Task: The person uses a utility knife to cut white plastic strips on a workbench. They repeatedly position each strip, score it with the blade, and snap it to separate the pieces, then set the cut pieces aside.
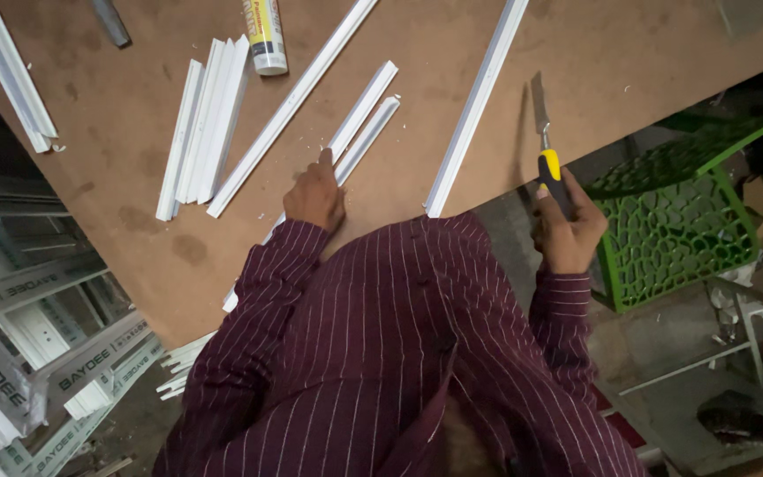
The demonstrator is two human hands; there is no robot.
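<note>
Fingers of the right hand (565,231) were wrapped around the yellow-and-black handle of a chisel (546,146), its blade pointing toward the top of the frame, right of centre. Left hand (314,196) lay with fingers curled and the forefinger stretched along a short white trim strip (363,113) at centre, resting on the brown board table (134,124). More white strips (206,124) lay bundled at upper left, beside a sealant tube (265,35). At right stood a green lattice chair (677,234).
</note>
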